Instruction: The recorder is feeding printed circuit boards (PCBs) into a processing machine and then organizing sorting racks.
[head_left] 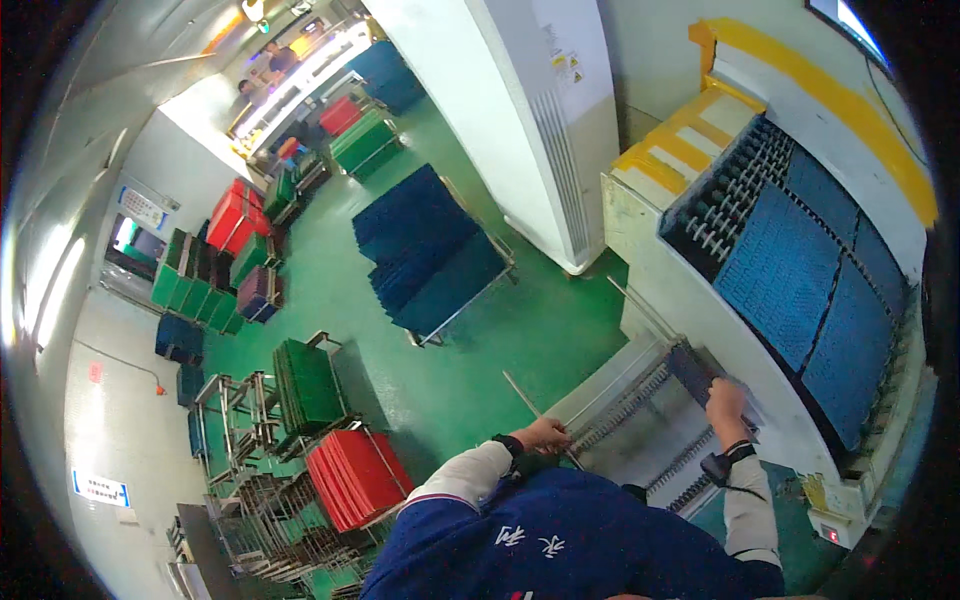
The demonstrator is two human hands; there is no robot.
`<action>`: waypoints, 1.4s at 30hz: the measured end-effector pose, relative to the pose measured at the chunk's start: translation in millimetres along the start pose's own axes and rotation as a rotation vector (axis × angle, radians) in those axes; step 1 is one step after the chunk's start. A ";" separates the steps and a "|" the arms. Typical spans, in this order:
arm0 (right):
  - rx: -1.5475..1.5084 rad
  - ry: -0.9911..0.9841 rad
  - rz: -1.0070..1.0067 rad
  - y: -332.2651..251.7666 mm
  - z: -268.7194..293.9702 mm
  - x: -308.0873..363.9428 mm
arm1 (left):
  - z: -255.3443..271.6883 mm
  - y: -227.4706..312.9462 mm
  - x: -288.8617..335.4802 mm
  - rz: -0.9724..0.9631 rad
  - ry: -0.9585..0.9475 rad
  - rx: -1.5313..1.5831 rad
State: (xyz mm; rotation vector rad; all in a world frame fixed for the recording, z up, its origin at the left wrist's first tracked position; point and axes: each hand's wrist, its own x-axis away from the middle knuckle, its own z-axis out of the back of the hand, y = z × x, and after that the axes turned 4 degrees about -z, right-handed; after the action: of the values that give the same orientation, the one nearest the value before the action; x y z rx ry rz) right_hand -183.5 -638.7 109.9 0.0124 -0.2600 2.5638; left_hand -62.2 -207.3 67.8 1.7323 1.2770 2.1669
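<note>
My left hand (545, 437) is closed on a thin metal rod (522, 392) at the near left side of a slotted rack (625, 405). Over at the rack's far right end, my right hand (725, 402) grips the edge of a dark patterned panel (690, 372), which stands beside the machine's side wall. Rows of comb-like slots run along the rack. On the machine's roller bed (718, 225), to the right, lie several blue panels (782, 275) of a similar look.
A tall white cabinet (560, 130) stands ahead. On the green floor is a rack of blue panels (430, 250). Red panels (355, 478), green panels (307, 385) and metal racks (260, 520) stand at left. Two people (283, 60) are far back by a lit bench.
</note>
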 end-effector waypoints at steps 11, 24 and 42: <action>-0.332 0.360 0.106 -40.2 174.8 49.6 | 0.0 15.2 -15.3 0.020 -0.142 -0.138; -2.000 0.679 -0.653 1.6 163.4 187.1 | 15.2 14.2 -43.9 0.064 -0.256 -0.327; -2.390 0.752 -0.802 -27.0 113.7 233.8 | 10.6 40.3 -40.0 0.121 -0.319 -0.440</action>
State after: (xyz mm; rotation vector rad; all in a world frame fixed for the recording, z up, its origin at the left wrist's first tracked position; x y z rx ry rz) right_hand -371.7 -513.4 241.2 -1.2229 -2.0042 0.1920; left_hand -22.5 -249.0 63.1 1.8893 0.5825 1.9289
